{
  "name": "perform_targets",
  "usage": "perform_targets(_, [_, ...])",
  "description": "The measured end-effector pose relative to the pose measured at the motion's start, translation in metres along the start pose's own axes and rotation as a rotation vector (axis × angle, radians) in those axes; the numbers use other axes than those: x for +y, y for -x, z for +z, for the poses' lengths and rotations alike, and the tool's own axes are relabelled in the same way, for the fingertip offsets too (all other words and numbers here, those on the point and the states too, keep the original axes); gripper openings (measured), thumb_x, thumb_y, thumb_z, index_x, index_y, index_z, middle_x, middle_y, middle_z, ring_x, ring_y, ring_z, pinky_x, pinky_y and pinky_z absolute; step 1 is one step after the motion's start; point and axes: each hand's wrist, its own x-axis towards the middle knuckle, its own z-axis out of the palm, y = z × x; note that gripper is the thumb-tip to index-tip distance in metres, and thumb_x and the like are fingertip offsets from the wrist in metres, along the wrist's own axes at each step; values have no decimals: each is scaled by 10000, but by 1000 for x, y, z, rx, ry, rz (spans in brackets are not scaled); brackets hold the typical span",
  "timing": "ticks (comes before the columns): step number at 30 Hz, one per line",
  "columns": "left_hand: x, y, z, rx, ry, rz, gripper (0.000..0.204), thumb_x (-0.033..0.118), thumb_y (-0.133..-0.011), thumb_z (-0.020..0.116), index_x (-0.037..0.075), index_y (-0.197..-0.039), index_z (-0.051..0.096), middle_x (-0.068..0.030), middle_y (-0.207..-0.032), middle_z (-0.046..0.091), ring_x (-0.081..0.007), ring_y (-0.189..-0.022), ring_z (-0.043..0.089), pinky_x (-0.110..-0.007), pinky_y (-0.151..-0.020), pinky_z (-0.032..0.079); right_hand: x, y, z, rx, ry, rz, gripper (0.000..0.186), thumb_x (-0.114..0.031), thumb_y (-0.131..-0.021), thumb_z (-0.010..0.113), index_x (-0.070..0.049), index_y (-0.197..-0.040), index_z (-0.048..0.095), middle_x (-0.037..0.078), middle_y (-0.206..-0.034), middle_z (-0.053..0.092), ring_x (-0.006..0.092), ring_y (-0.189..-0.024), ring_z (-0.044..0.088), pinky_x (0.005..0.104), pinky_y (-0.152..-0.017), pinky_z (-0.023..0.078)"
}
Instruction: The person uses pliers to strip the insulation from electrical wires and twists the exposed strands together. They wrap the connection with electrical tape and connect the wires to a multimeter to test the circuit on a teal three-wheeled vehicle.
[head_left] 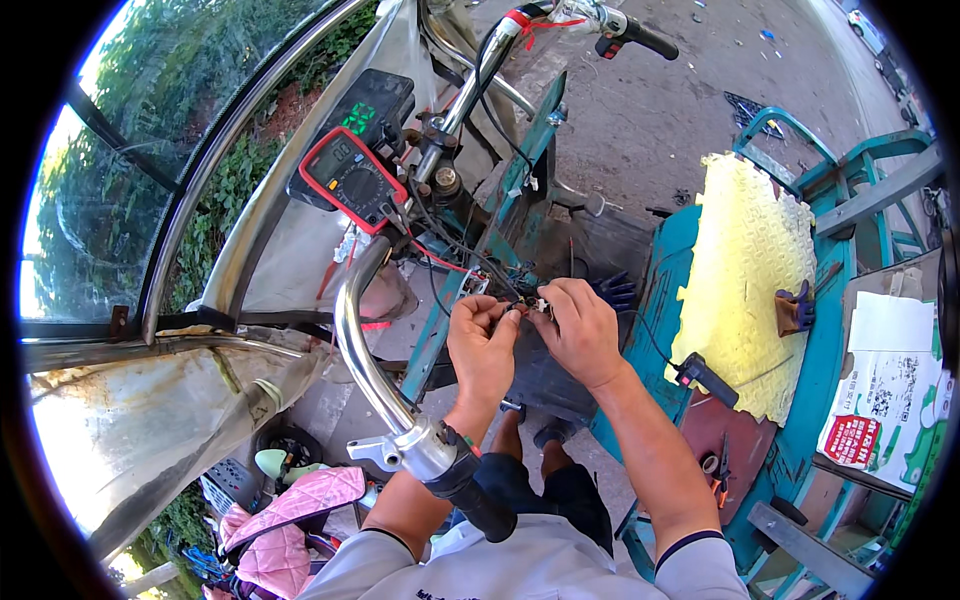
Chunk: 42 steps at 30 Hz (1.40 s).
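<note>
My left hand (482, 350) pinches thin dark wires (508, 300) at the middle of the view, below the handlebar stem. My right hand (580, 335) is closed on a small white connector (541, 305) with wires, its fingertips close to those of my left hand. A red digital multimeter (350, 178) with leads rests against a black display unit (373, 103) beside the handlebar stem. The curved chrome handlebar (361, 350) runs down past my left forearm to a black grip.
A teal metal bench (650, 300) on the right bears a yellow mat (740, 240), a glove (793, 311), a loose throttle grip (710, 380), pliers (722, 470) and tape (710, 462). Cardboard (875, 400) lies at far right. A windshield (100, 220) and tarp fill the left; a pink quilted cover (275, 560) sits lower left.
</note>
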Motion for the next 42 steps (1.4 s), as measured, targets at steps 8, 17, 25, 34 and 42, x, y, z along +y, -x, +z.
perform_targets(8, [0, 0, -2, 12, -20, 17, 266, -83, -941, 645, -4, -1131, 477, -97, -922, 685, -108, -750, 640, -232, -642, 521, 1, 1, 5, -19, 4, -109, 299, -63, -719, 789, -83, -995, 678, 60, -956, 666, 242, -842, 676, 342, -664, 567])
perform_targets(17, [-4, 9, -4, -1, -73, -44, 278, -49, -946, 656, -10, -1145, 466, -115, -981, 693, -114, -755, 651, -235, -641, 533, -14, 27, 23, 30, -275, 318, 105, -22, -831, 757, -35, -917, 698, 89, -869, 679, 245, -745, 673, 331, -643, 550])
perform_targets(25, [-21, 10, -9, -21, -55, -64, 267, -93, -931, 630, -12, -1127, 468, -130, -1008, 696, -119, -839, 654, -234, -734, 532, -11, 40, 29, -188, -1492, 1556, 70, -64, -927, 669, -4, -960, 685, 49, -846, 665, 158, -713, 638, 293, -597, 509])
perform_targets(34, [-17, 6, -11, -24, -62, -76, 247, -103, -924, 630, -3, -1095, 482, -120, -997, 695, -101, -787, 632, -232, -679, 513, -24, 33, 11, -19, -8, 298, 196, -54, -825, 740, -47, -1010, 676, 83, -934, 682, 265, -829, 690, 377, -693, 566])
perform_targets(42, [-20, 7, -8, -22, -69, -40, 249, -95, -924, 638, -4, -1099, 487, -104, -982, 681, -100, -813, 634, -231, -684, 510, -14, 33, 23, -114, -536, 688, 73, -120, -902, 684, -68, -882, 636, 45, -769, 600, 215, -643, 603, 338, -509, 449])
